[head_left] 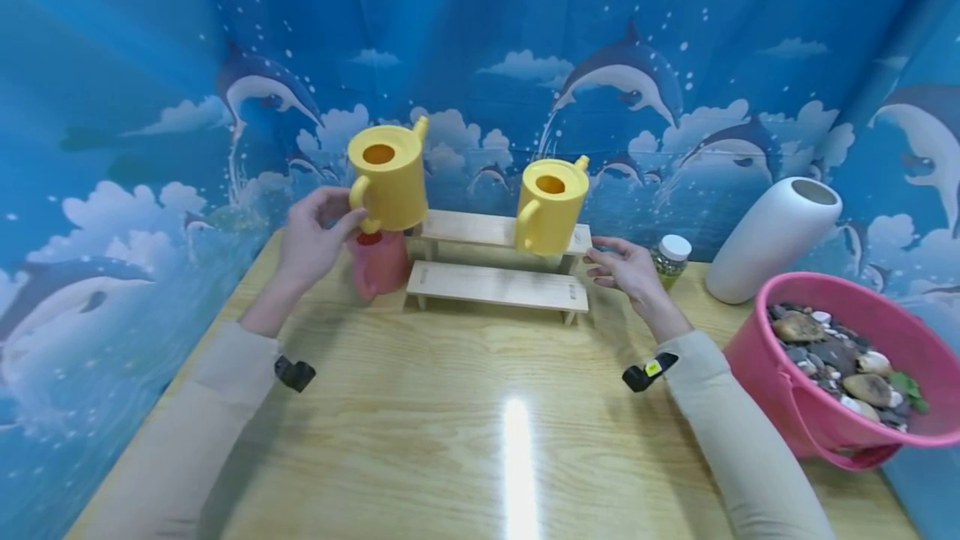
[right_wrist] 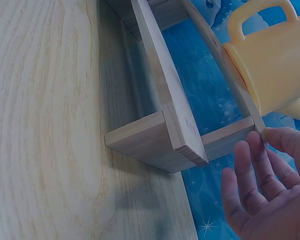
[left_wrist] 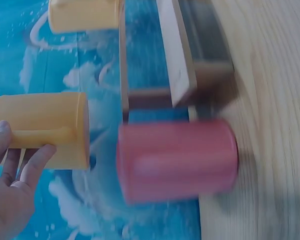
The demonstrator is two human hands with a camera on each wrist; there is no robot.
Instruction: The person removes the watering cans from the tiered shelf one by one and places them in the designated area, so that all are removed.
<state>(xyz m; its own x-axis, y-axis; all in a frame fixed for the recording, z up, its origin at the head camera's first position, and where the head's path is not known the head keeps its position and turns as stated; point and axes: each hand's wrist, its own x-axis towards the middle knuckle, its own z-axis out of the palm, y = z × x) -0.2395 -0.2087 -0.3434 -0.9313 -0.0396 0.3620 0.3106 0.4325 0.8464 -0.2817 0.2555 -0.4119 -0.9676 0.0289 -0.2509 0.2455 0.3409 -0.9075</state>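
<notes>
In the head view my left hand (head_left: 315, 233) grips the handle of a yellow watering can (head_left: 400, 190), holding it raised at the left end of a two-step wooden stand (head_left: 480, 227). A pink can with a handle (head_left: 384, 267) stands beside the stand, partly covered by the raised watering can; the left wrist view shows them apart. On the upper step sits a second yellow watering can (head_left: 552, 215), its spout pointing back. My right hand (right_wrist: 275, 185) pinches the right end of that upper step between thumb and forefinger, the other fingers loosely bent.
To the right are a small jar with a white lid (head_left: 672, 255), a leaning white vase (head_left: 772, 240) and a pink bucket (head_left: 780, 357) full of stones. A blue dolphin curtain (head_left: 465, 40) hangs behind the wooden table (head_left: 420, 423).
</notes>
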